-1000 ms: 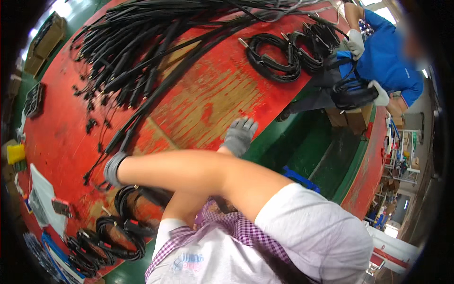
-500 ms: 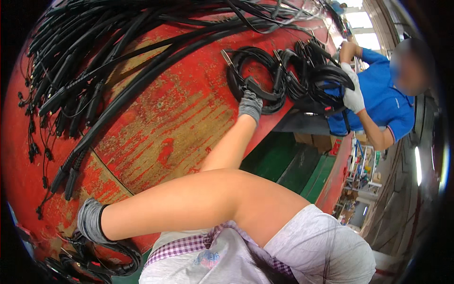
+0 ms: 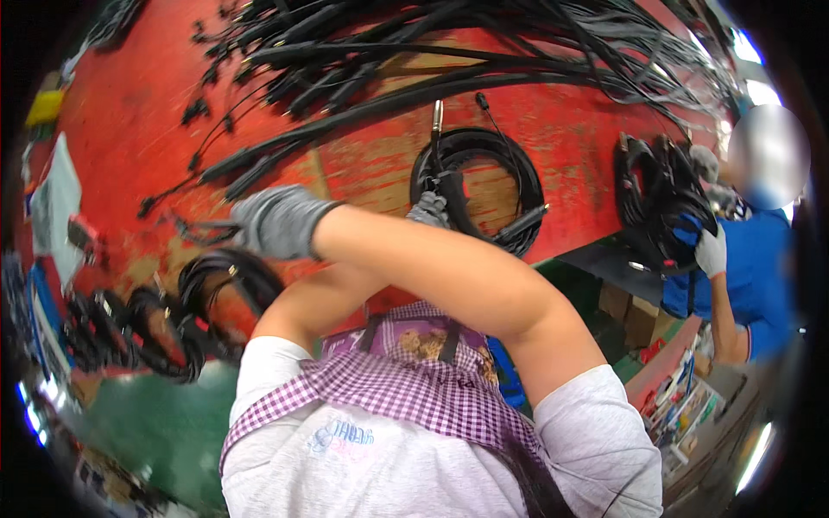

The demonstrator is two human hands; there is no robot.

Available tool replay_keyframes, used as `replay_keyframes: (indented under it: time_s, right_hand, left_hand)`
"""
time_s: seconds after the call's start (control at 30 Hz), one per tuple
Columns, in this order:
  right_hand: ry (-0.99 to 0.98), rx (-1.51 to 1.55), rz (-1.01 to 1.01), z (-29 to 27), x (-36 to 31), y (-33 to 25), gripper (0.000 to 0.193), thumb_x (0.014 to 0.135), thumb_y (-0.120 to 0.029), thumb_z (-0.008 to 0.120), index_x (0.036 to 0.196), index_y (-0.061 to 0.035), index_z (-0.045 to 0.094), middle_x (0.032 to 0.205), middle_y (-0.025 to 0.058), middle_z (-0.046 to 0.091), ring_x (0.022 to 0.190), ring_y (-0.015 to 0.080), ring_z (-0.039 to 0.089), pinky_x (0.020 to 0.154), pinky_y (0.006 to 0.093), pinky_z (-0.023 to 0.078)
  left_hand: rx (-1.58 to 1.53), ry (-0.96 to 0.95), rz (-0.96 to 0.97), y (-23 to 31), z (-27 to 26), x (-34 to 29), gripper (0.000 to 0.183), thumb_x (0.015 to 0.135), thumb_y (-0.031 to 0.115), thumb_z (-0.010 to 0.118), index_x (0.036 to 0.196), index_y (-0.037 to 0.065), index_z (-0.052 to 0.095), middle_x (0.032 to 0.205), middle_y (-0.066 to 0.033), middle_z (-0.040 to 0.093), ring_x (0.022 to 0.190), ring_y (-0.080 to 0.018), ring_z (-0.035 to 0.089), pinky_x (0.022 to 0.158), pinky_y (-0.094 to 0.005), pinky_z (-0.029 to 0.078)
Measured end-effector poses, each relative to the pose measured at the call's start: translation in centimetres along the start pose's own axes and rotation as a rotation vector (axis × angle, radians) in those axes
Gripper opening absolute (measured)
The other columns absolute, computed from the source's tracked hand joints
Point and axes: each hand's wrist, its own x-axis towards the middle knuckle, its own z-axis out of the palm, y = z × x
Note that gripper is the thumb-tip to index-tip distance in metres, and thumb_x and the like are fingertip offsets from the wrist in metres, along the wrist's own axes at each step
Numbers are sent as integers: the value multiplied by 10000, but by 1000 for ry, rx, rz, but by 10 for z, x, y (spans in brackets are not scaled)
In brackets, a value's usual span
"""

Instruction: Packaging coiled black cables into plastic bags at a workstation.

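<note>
My arms are crossed. My left hand (image 3: 427, 210), in a grey knit glove, is closed on the near left side of a coiled black cable (image 3: 533, 186) lying on the red bench. A metal plug tip points away from the coil, and a thinner lead crosses its middle. My right hand (image 3: 281, 223), gloved alike, reaches over the left forearm to the left of the coil. It is closed on a thin dark thing (image 3: 203, 231) with branching ends, too blurred to name.
Long black cables (image 3: 345, 112) are heaped along the far side of the worn red bench (image 3: 112, 112). Several coiled cables (image 3: 233, 268) line its near left edge. At the right, a co-worker in blue with a white glove (image 3: 712, 250) handles more coils (image 3: 652, 181).
My view has turned. The coil under my left hand now lies apart from those by the co-worker. My right hand has risen from the near-left coils and now holds the thin dark thing.
</note>
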Motion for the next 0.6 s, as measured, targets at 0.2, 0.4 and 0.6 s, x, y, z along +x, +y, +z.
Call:
replay_keyframes:
  time_s: [0.2,0.4,0.6]
  right_hand:
    - [44,226,11,37,23,5,356,778,-358,504,783,-6,558,694,170,576,656,289,577,612,380,461]
    - [-479,1217,84,49,5,-17,392,821,-397,485,805,-13,562,684,62,568,599,167,547,566,326,460]
    - [-92,1228,-7,16,0,-35,409,788,-428,532,785,-26,610,669,20,529,624,111,487,566,246,391]
  left_hand:
    - [-277,-283,-212,-38,73,-168,395,803,256,381,1141,85,491,1182,-106,460,1150,-279,357,999,-433,193]
    - [-138,-86,-205,-51,75,-281,321,744,236,438,1008,122,580,1129,-113,499,1110,-323,381,965,-465,225]
    - [-846,-255,-235,-91,-3,-270,198,728,156,486,893,118,588,884,-142,593,850,-279,573,753,-361,447]
